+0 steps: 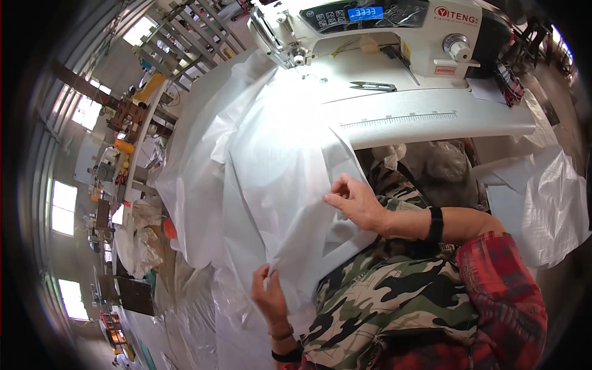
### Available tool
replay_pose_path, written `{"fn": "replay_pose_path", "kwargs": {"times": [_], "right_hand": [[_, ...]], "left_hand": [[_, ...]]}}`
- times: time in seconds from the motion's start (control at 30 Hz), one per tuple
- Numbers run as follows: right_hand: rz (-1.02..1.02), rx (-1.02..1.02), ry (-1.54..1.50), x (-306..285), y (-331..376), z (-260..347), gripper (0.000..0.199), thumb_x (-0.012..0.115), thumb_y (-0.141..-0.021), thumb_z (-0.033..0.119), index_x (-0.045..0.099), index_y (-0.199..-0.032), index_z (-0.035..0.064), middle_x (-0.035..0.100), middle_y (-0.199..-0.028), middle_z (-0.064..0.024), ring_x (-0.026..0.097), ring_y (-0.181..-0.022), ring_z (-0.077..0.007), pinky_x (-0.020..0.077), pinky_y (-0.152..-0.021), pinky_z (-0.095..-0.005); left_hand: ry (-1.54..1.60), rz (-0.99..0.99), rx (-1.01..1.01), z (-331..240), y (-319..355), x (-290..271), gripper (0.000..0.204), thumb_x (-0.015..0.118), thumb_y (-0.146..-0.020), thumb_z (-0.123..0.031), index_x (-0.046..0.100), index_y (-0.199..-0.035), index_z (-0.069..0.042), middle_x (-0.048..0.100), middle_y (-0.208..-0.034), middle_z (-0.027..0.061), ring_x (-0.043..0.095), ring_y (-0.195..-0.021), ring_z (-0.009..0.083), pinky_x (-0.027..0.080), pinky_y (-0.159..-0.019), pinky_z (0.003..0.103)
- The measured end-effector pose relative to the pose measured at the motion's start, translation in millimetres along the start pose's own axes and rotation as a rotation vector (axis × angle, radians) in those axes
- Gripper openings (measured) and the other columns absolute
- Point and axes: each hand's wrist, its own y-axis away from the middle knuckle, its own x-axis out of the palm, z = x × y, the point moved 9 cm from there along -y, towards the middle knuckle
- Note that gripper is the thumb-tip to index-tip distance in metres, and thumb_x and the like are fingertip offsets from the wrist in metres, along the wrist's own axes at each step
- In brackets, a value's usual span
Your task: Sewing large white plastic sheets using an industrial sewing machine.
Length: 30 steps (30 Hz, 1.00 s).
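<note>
A large sheet of thin white fabric [271,172] drapes from under the needle area of a white sewing machine [376,31] down toward my lap. My left hand [269,293] pinches the sheet's lower edge between thumb and fingers. Higher and to the right, my right hand [356,202] has its thumb and forefinger closed on the right-hand edge of the same fabric. Between the two hands the cloth hangs in loose folds. Bright lamp light washes out the part near the needle.
Thread snips [373,87] lie on the machine bed, behind a printed ruler scale [401,119]. White plastic-like material [552,209] hangs at the right. Camouflage cloth [394,296] covers my lap. A workbench with tools and shelving [185,43] stand at the left.
</note>
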Motion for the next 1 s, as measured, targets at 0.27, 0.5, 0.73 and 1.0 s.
{"fn": "replay_pose_path", "kwargs": {"times": [0.27, 0.5, 0.73, 1.0], "right_hand": [[0.469, 0.366, -0.318, 70, 27, -32, 0.039, 0.069, -0.090, 0.034, 0.063, -0.105, -0.0015, 0.063, -0.087, -0.0061, 0.060, -0.083, -0.0134, 0.0488, -0.068, -0.0298], [0.517, -0.156, 0.207, 92, 54, 17, 0.048, 0.054, -0.093, 0.043, 0.066, -0.087, -0.0032, 0.063, -0.083, -0.0270, 0.063, -0.082, -0.0395, 0.0483, -0.074, -0.0457], [0.641, -0.686, 0.447, 128, 90, 42, 0.021, 0.063, -0.084, 0.019, 0.059, -0.098, 0.0037, 0.064, -0.079, -0.0180, 0.063, -0.076, -0.0412, 0.0495, -0.071, -0.0507], [0.755, -0.698, 0.586, 98, 81, 50, 0.032, 0.064, -0.089, 0.029, 0.059, -0.104, 0.0017, 0.065, -0.091, -0.0158, 0.062, -0.086, -0.0393, 0.0497, -0.078, -0.0449]], "left_hand": [[-0.204, 0.193, 0.259, -85, -32, -29, 0.025, 0.069, -0.081, 0.001, 0.067, -0.105, 0.001, 0.068, -0.101, 0.0153, 0.066, -0.089, 0.0307, 0.051, -0.082, 0.036], [-0.013, 0.544, 0.332, -134, -37, 27, 0.037, 0.080, -0.077, -0.017, 0.067, -0.107, 0.001, 0.068, -0.105, 0.0157, 0.066, -0.087, 0.0335, 0.053, -0.079, 0.037], [0.126, 0.672, 0.091, -102, -59, 62, 0.030, 0.077, -0.083, -0.014, 0.066, -0.103, 0.004, 0.069, -0.078, 0.0156, 0.066, -0.065, 0.0175, 0.054, -0.059, 0.029], [-0.134, 0.737, 0.283, -97, -54, 65, 0.011, 0.064, -0.084, 0.000, 0.067, -0.094, 0.004, 0.067, -0.077, 0.0115, 0.063, -0.065, 0.0144, 0.050, -0.059, 0.027]]}}
